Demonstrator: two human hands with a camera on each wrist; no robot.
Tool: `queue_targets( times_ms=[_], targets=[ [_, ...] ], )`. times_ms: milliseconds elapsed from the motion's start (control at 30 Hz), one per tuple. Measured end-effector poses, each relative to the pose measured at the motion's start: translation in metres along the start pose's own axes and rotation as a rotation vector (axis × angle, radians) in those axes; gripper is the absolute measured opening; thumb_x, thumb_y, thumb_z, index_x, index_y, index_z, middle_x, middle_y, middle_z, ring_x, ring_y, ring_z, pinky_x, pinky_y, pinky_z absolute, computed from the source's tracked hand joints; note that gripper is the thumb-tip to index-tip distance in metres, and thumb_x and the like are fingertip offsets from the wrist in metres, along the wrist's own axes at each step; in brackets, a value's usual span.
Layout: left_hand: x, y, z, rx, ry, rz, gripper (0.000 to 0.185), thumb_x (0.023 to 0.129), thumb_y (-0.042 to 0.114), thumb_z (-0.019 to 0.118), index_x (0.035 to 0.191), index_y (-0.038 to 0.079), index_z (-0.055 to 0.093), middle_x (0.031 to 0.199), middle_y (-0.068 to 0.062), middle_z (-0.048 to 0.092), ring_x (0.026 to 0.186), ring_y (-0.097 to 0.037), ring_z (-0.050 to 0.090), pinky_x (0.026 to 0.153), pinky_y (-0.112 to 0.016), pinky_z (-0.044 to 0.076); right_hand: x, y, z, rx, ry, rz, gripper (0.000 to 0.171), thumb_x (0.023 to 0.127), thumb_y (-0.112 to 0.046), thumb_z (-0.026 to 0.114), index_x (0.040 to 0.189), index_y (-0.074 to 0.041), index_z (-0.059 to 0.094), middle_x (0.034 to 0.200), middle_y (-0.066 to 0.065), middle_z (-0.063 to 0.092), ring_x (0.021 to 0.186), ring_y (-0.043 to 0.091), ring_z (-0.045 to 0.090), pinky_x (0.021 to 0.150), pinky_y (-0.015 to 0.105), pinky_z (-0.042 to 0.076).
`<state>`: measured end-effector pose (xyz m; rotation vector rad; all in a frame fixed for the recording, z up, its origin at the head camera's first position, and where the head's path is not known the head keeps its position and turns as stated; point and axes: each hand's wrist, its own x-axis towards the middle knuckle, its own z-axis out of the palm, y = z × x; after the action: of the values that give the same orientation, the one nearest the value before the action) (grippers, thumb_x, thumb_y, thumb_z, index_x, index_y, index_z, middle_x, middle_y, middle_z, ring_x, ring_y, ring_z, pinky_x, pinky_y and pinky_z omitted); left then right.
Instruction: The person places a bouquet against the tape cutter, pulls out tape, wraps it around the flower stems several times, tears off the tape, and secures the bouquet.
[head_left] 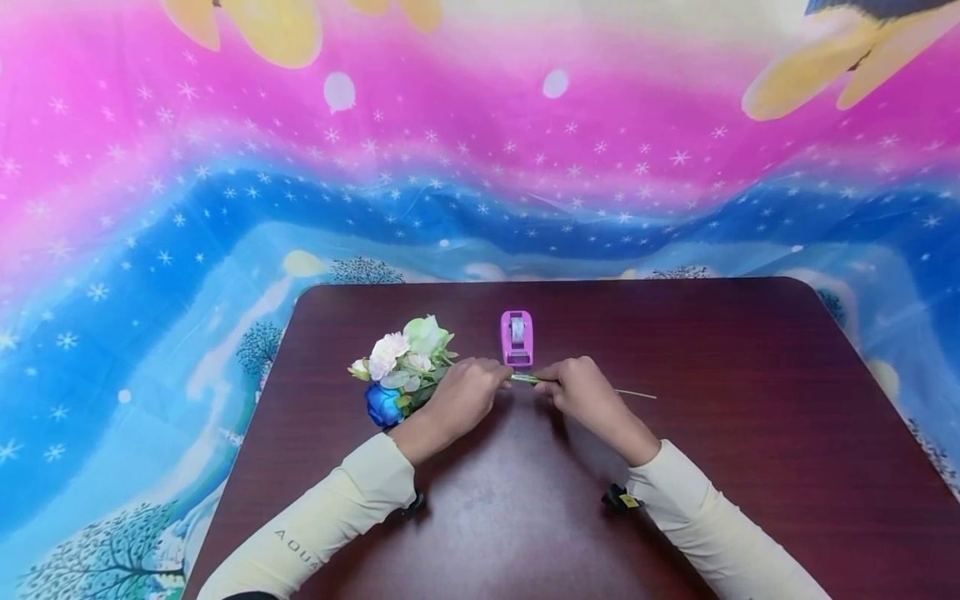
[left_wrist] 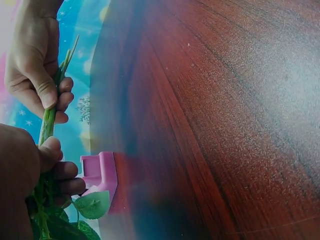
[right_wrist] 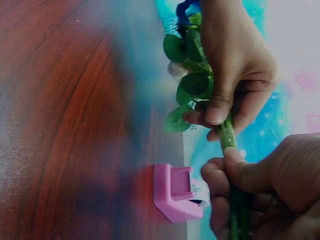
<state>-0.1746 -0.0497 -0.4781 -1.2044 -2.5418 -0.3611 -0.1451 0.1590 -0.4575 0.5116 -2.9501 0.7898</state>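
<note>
Both hands are gripping the stems (head_left: 525, 379) just in front of the dispenser (head_left: 517, 337) on the tabletop (head_left: 712, 350): left hand (head_left: 463, 398) fingers curling round them near the blooms (head_left: 401, 367), right hand (head_left: 581, 393) fingers pinching further along. Keeping the stems bunched tight and level should be helping

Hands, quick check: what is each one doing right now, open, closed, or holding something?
Left hand: closed round the flower stems, just below the leaves.
Right hand: closed round the same flower stems, further down from the blooms.
</note>
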Motion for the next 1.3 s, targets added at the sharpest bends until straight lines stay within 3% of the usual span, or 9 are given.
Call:
queue_targets(
  times_ms=[200,433,633,800,1000,1300],
  targets=[
    [0.001,0.002,-0.002,-0.076,-0.028,-0.031,0.01,0.097,0.017,0.07,0.102,0.01,0.075,0.084,-0.001,0.073,0.076,-0.018,0.071,0.07,-0.034,0.057,-0.003,0.003,0.002,-0.01,0.1,-0.062,0.01,0.087,-0.005,0.079,0.096,-0.003,0.082,0.086,0.01,0.079,0.074,0.016,0.074,0.066,0.035,0.059],
    [0.007,0.006,-0.007,-0.267,-0.173,-0.184,0.027,0.103,0.017,0.061,0.124,0.002,0.07,0.101,-0.008,0.075,0.09,-0.022,0.073,0.079,-0.036,0.06,-0.006,0.009,0.006,-0.046,0.145,-0.113,0.011,0.086,-0.003,0.08,0.096,-0.003,0.081,0.084,0.008,0.079,0.074,0.017,0.074,0.067,0.035,0.06],
    [0.014,0.007,-0.011,-0.377,-0.287,-0.291,0.02,0.102,0.014,0.062,0.113,0.006,0.077,0.104,-0.006,0.078,0.098,-0.02,0.074,0.086,-0.036,0.059,-0.007,0.016,0.011,-0.036,0.168,-0.151,0.011,0.086,-0.001,0.079,0.096,-0.003,0.081,0.086,0.009,0.078,0.08,0.02,0.076,0.071,0.036,0.062],
    [0.016,0.008,-0.01,-0.445,-0.27,-0.354,0.02,0.099,0.013,0.066,0.114,0.005,0.078,0.109,-0.008,0.079,0.103,-0.021,0.075,0.091,-0.036,0.059,-0.008,0.02,0.013,-0.059,0.183,-0.177,0.012,0.086,-0.002,0.079,0.097,-0.005,0.081,0.085,0.007,0.077,0.081,0.019,0.074,0.072,0.034,0.061],
    [0.015,0.01,-0.008,-0.425,-0.234,-0.392,0.02,0.098,0.012,0.068,0.114,0.006,0.079,0.106,-0.007,0.079,0.097,-0.018,0.075,0.087,-0.034,0.059,-0.007,0.021,0.013,-0.05,0.176,-0.191,0.014,0.087,-0.001,0.077,0.099,-0.006,0.081,0.083,0.005,0.076,0.079,0.017,0.071,0.071,0.033,0.06],
    [0.014,0.011,-0.01,-0.355,-0.196,-0.389,0.018,0.094,0.003,0.069,0.108,0.007,0.08,0.093,-0.006,0.08,0.081,-0.016,0.071,0.075,-0.032,0.058,-0.004,0.015,0.01,0.041,0.017,-0.129,0.021,0.09,-0.011,0.077,0.111,-0.006,0.078,0.092,0.002,0.073,0.083,0.012,0.064,0.073,0.032,0.058]
  ],
)
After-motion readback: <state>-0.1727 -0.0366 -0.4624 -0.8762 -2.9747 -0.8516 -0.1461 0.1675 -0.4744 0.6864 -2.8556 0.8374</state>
